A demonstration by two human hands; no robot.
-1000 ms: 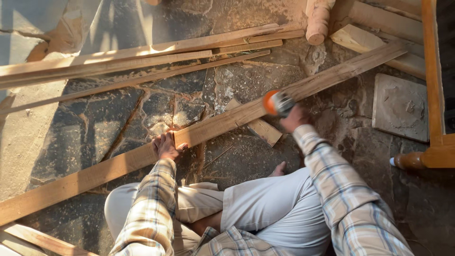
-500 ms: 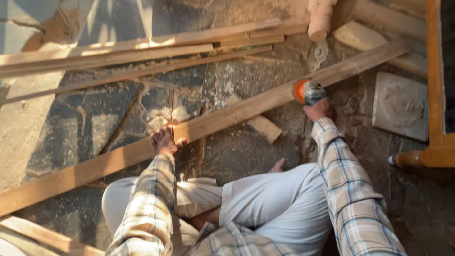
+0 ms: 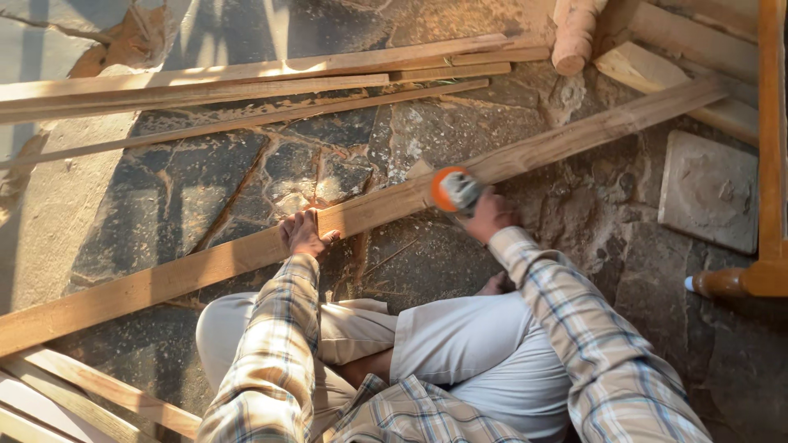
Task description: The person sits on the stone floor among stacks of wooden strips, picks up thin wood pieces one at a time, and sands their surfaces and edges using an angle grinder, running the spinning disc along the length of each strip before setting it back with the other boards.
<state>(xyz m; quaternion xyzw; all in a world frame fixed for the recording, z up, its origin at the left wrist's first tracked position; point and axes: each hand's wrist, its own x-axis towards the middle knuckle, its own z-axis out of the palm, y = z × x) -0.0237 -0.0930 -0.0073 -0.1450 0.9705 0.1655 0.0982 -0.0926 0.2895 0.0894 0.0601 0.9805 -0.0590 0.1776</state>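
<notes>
A long wooden plank (image 3: pixel 574 139) lies diagonally across the stone floor, from lower left to upper right. My left hand (image 3: pixel 304 234) presses flat on the plank near its middle. My right hand (image 3: pixel 490 215) grips a small power tool with an orange round head (image 3: pixel 453 189), held against the plank to the right of my left hand. I sit on the floor with my knees in light trousers under the plank's near edge. Both sleeves are plaid.
Several thin wooden strips (image 3: pixel 246 82) lie side by side at the back. More boards (image 3: pixel 90 394) lie at the lower left. A square stone tile (image 3: pixel 710 193) and a wooden furniture frame (image 3: pixel 770 164) stand at the right. A turned wooden leg (image 3: pixel 573 37) lies at the top.
My right hand has run the orange-headed tool along the plank: first to the right, then back left to near the middle. My left hand stays pressed on the plank.
</notes>
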